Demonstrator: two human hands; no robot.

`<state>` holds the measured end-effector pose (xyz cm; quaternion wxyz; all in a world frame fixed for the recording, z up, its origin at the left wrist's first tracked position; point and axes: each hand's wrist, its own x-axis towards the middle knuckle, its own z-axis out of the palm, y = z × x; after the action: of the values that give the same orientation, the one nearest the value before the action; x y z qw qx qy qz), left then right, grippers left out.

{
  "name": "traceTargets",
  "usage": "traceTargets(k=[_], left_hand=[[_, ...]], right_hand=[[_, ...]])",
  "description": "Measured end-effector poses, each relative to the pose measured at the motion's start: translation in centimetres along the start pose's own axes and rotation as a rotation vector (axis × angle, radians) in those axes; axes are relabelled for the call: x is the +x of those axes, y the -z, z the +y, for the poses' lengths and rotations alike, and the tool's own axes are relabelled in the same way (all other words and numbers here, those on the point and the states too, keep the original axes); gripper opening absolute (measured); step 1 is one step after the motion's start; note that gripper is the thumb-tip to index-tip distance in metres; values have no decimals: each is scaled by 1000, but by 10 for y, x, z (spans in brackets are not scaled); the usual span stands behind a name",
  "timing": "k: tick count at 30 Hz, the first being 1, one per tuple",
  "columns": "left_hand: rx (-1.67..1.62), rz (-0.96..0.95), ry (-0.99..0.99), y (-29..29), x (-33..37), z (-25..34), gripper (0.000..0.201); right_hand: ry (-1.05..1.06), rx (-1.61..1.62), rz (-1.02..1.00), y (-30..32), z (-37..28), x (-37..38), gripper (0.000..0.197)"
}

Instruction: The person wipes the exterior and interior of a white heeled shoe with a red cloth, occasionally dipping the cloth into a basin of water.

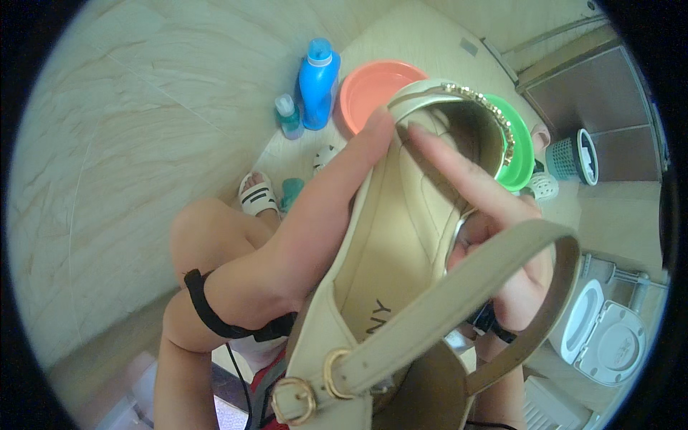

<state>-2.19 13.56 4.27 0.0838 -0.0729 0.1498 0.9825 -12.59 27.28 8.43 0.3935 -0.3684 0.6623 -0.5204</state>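
Centrally, a beige sandal (pixel 401 236) runs from buckle at lower centre up to its toe at upper right; the left hand (pixel 315 229) grips its left edge, the right hand (pixel 502 244) its right, fingers inside.

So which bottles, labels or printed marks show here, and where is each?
Blue bottle: upright on the floor, top centre, light blue cap.
Small bottle: left of it, clear teal, pale cap.
Insole mark: dark print on the beige shoe held by left hand and right hand.
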Motion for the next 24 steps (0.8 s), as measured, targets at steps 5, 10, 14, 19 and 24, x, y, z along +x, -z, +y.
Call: traceTargets(k=[5, 10, 14, 19, 24], left_hand=[[233, 112, -83, -9, -2, -4, 63], [300, 181, -94, -14, 8, -3, 65], [317, 175, -87, -7, 8, -1, 65], [283, 151, -49, -1, 8, 1, 65], [233, 121, -10, 1, 8, 2, 65]], right_hand=[[-32, -130, 90, -2, 8, 4, 77], [-101, -127, 77, 4, 6, 14, 71], [-131, -77, 14, 3, 7, 15, 69], [-59, -268, -73, 15, 11, 17, 62], [57, -347, -136, 18, 11, 19, 64]])
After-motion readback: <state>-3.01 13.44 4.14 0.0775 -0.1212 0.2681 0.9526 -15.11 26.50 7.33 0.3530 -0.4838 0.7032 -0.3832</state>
